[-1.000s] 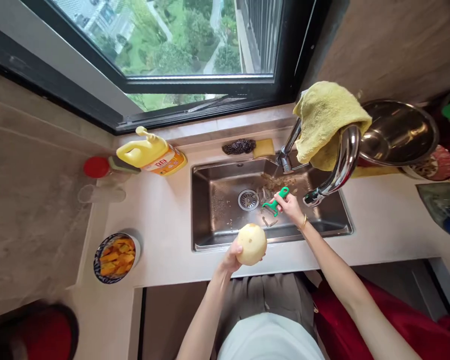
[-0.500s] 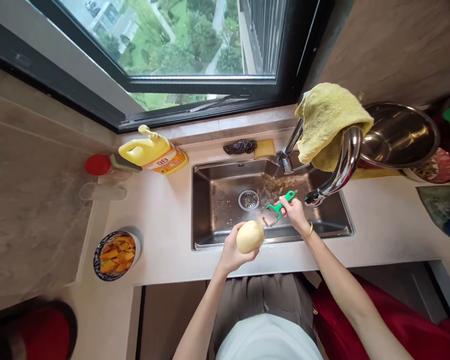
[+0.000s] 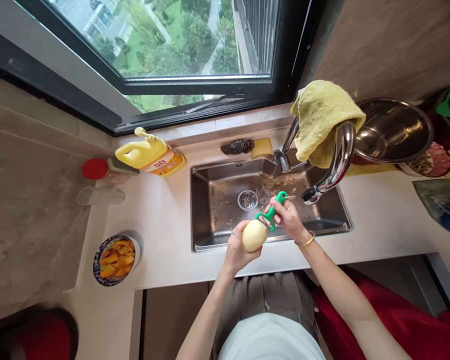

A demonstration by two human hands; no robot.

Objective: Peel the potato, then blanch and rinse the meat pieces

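A pale, peeled potato (image 3: 254, 236) is gripped in my left hand (image 3: 237, 250) above the near edge of the sink. My right hand (image 3: 288, 220) is closed round the handle of a green peeler (image 3: 273, 211), whose head meets the upper right of the potato. Below them lies the steel sink (image 3: 202, 210), with its drain (image 3: 247, 200) left of the peeler. Brown peelings (image 3: 275, 185) are strewn over the sink floor behind my right hand.
A chrome faucet (image 3: 343, 162) draped with a yellow cloth (image 3: 324, 117) arches over the sink's right side. A yellow detergent jug (image 3: 153, 156), a bowl of orange pieces (image 3: 116, 259), a steel wool scrubber (image 3: 237, 146), a sponge (image 3: 262, 148) and a steel basin (image 3: 393, 130) stand around it.
The peeler has come left and down from over the sink onto the potato. My left hand has shifted slightly right, with the potato turned a little.
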